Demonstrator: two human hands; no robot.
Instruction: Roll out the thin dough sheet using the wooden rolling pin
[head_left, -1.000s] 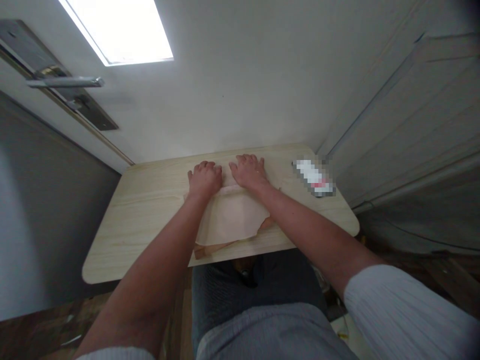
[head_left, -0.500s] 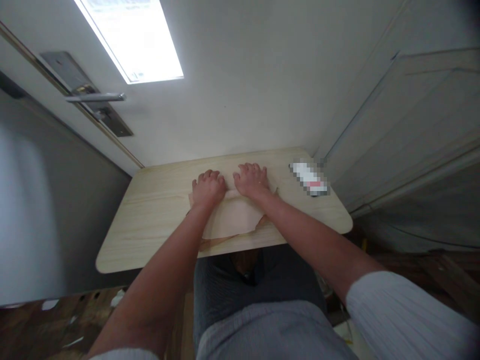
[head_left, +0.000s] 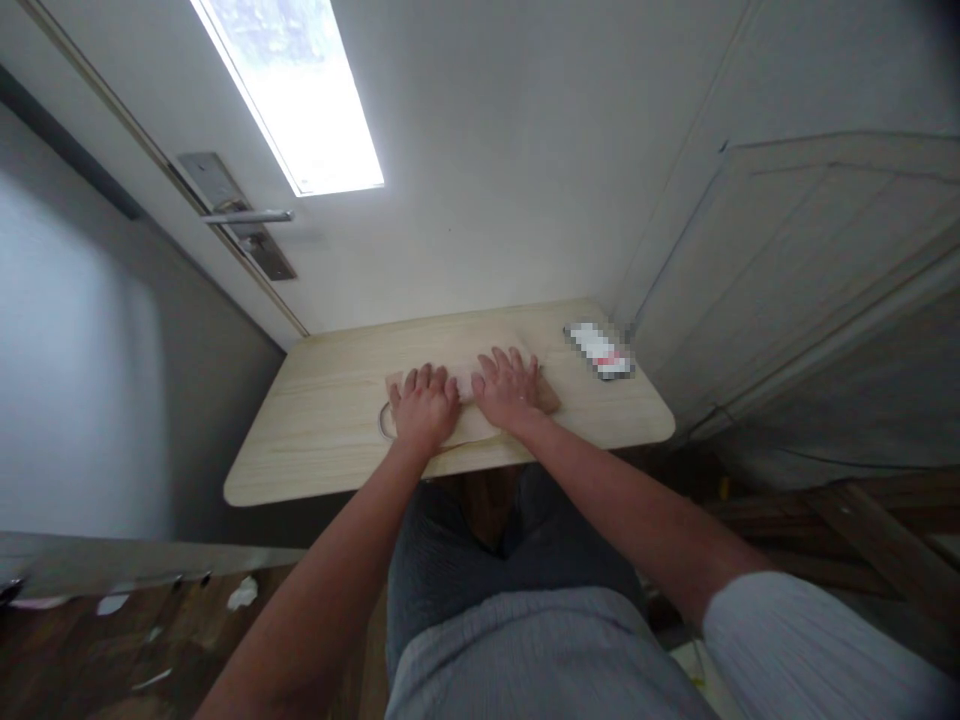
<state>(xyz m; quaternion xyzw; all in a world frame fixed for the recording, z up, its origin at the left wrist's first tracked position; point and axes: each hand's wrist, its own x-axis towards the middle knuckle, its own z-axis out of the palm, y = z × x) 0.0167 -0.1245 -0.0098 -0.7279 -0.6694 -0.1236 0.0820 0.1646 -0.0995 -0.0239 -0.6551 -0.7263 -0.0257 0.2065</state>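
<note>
A thin tan sheet (head_left: pixel 471 428), which looks folded, lies on the pale wooden table (head_left: pixel 300 425) near its front edge. It could be paper or leather; I cannot tell which. Beyond its left side curves a thin loop (head_left: pixel 383 421). My left hand (head_left: pixel 426 405) rests palm down on the left half, its fingers stretched forward. On the right half my right hand (head_left: pixel 505 388) lies flat with fingers spread. Both hands press on the sheet and cover much of it.
A blurred-out white and red object (head_left: pixel 600 350) lies at the table's right. Behind the table stands a white door with a lever handle (head_left: pixel 251 216) and a bright window (head_left: pixel 322 110). Walls flank both sides. White scraps (head_left: pixel 242 593) litter the floor at lower left.
Both hands have come nearer the table's front edge, and the fingers are more stretched out. The sheet's front part shows less, and the loop on the left has come into sight. The view has shifted.
</note>
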